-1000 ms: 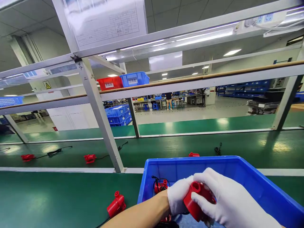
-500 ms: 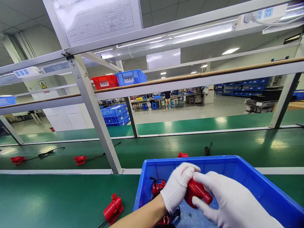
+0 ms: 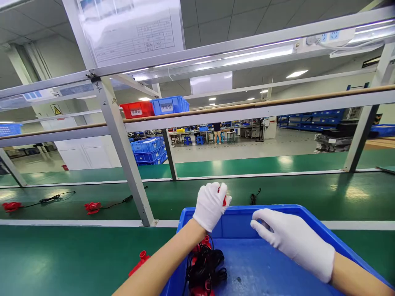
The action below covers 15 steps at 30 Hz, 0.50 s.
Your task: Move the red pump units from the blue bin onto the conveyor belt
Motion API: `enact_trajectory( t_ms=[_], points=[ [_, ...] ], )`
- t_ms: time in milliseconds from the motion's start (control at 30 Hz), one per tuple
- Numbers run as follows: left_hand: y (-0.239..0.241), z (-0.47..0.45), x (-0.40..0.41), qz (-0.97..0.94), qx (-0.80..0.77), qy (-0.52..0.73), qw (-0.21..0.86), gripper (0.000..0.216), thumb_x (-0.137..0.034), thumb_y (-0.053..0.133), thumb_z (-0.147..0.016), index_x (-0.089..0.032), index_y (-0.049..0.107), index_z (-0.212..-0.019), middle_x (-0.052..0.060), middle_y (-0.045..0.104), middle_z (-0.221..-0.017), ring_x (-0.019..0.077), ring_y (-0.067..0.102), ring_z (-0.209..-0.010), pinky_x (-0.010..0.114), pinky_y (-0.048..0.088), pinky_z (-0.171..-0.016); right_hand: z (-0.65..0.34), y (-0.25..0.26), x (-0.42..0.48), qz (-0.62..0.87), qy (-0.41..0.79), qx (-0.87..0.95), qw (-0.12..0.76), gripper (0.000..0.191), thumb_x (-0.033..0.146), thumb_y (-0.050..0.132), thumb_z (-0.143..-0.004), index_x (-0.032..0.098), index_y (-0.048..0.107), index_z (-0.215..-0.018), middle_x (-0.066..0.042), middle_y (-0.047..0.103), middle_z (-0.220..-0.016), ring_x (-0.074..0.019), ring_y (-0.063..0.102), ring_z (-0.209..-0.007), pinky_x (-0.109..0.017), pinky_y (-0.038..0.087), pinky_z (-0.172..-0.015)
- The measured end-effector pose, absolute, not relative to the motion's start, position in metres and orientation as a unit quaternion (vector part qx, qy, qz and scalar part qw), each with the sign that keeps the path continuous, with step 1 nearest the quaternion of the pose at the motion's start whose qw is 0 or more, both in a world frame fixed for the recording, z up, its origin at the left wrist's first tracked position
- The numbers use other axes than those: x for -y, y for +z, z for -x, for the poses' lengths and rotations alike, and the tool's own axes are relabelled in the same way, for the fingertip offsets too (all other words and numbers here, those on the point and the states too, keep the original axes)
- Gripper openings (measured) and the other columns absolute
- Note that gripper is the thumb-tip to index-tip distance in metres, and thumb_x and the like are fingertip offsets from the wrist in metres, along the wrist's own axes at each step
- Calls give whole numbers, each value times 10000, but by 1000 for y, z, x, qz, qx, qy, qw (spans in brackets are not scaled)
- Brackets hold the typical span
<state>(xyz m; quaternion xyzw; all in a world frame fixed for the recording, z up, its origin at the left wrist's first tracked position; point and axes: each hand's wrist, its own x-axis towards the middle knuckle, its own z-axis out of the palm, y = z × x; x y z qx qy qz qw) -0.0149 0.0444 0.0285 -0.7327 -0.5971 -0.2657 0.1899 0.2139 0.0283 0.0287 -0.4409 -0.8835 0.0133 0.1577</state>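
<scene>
Small red moulded-plastic pump body [image 3: 224,200], mostly hidden in the gloved left hand [image 3: 211,204] clenched on it above the blue plastic bin's [image 3: 311,224] far rim; gloved right hand [image 3: 293,240] spread, empty; judged light, rigid, smooth, best gripped around its barrel.

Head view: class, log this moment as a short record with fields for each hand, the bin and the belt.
left hand: gloved, closed on red part, above the bin's far rim
right hand: gloved, open, empty, over bin
bin: blue, holds red parts with black cords
belt: green, carries red parts with cords
</scene>
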Motion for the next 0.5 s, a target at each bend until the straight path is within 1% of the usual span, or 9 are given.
enact_trajectory(
  t_ms=[67, 100, 233, 267, 333, 400, 433, 467, 500],
  points=[
    [23, 18, -56, 746, 592, -262, 156, 160, -288, 557, -881, -161, 622, -954, 108, 548, -919, 281, 501, -891, 399, 378, -793, -215, 27, -30, 432, 3, 885, 171, 263, 400, 371, -1003, 265, 587, -936, 31, 638, -801, -169, 634, -728, -291, 452, -677],
    [21, 20, -60, 749, 590, -268, 136, 128, -269, 570, -867, -157, 619, -905, 108, 549, -910, 281, 503, -898, 401, 379, -807, -215, 26, -31, 427, -4, 887, 179, 260, 391, 377, -1003, 260, 587, -924, 31, 637, -791, -163, 634, -717, -281, 443, -666],
    [19, 26, -61, 752, 569, -330, 29, 125, -285, 579, -849, -162, 603, -848, 97, 556, -940, 278, 510, -966, 413, 375, -896, -217, 27, -34, 410, -30, 892, 188, 255, 362, 383, -1010, 251, 586, -903, 33, 633, -788, -154, 629, -709, -270, 422, -644],
    [21, 28, -58, 745, 563, -356, -4, 158, -309, 541, -876, -163, 600, -856, 93, 560, -952, 268, 516, -978, 405, 379, -911, -218, 27, -34, 410, -34, 892, 187, 261, 363, 376, -1013, 252, 585, -904, 35, 632, -792, -154, 628, -712, -273, 424, -648],
    [30, 32, -49, 722, 550, -413, -80, 309, -372, 357, -968, -164, 585, -957, 90, 571, -992, 238, 539, -978, 373, 412, -898, -220, 28, -35, 409, -43, 891, 192, 284, 369, 351, -1022, 257, 588, -912, 34, 633, -812, -158, 630, -730, -284, 432, -662],
    [38, 33, -37, 698, 535, -452, -149, 494, -414, 122, -1008, -160, 535, -1100, 87, 583, -1010, 206, 574, -922, 333, 463, -817, -222, 29, -35, 406, -52, 889, 207, 313, 384, 330, -1028, 262, 599, -924, 33, 637, -834, -157, 633, -743, -287, 439, -666],
    [40, 32, -30, 687, 523, -468, -190, 555, -436, 54, -1004, -156, 513, -1140, 83, 586, -991, 191, 585, -867, 313, 479, -762, -223, 29, -35, 402, -55, 887, 219, 327, 392, 323, -1029, 265, 607, -929, 33, 641, -843, -152, 635, -744, -284, 445, -665],
    [42, 30, -23, 667, 499, -492, -253, 579, -468, 45, -999, -153, 507, -1149, 75, 581, -958, 176, 584, -803, 294, 482, -711, -224, 28, -34, 394, -57, 887, 234, 334, 401, 325, -1028, 270, 616, -929, 36, 646, -849, -145, 637, -742, -276, 451, -663],
    [42, 28, -17, 635, 460, -522, -337, 571, -504, 91, -995, -151, 518, -1132, 62, 566, -916, 160, 570, -747, 277, 474, -673, -225, 27, -34, 388, -59, 883, 256, 333, 416, 343, -1021, 278, 628, -920, 44, 651, -848, -134, 638, -733, -262, 458, -659]
  ],
)
